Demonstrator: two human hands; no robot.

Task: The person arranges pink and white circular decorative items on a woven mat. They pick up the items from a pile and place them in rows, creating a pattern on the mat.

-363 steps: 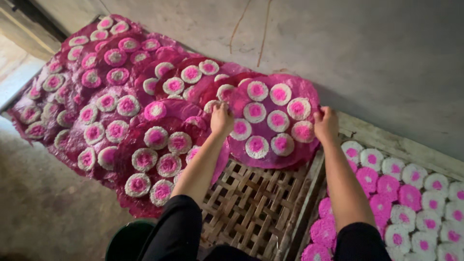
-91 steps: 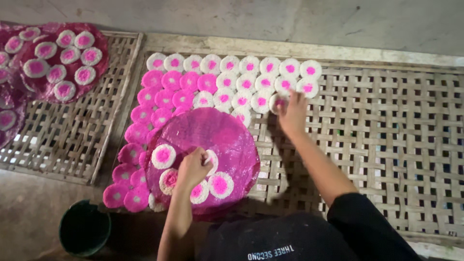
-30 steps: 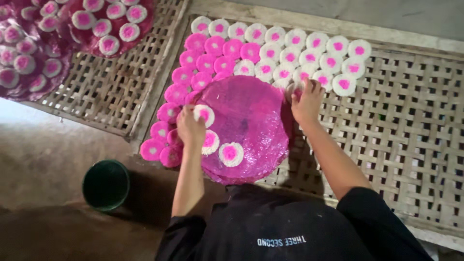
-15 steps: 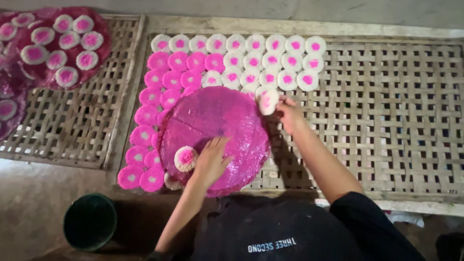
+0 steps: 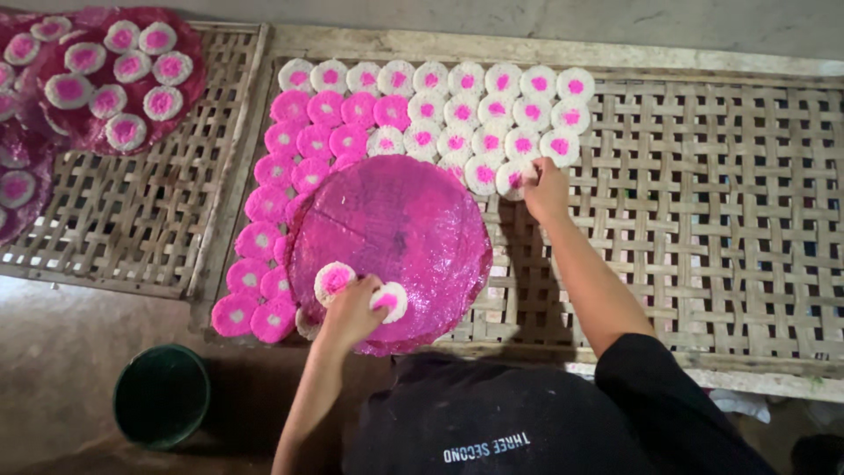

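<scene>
This is a small, home-scale food workshop, a drying area for handmade snacks rather than a kitchen or shop. Long woven bamboo racks (image 5: pixel 703 229) with pale wooden frames serve as the work surface, and a second rack (image 5: pixel 132 220) lies to the left. Dozens of round white-and-pink cakes (image 5: pixel 457 110) lie in tidy rows on the lattice at the far side. A large round pink tray (image 5: pixel 396 237) rests on the near part of the rack, and more loaded pink trays (image 5: pixel 114 79) sit at far left. Below is a bare, stained concrete floor (image 5: pixel 61 352) with a dark green bucket (image 5: pixel 163 396), and a rough grey wall (image 5: pixel 527 18) runs along the far edge.
</scene>
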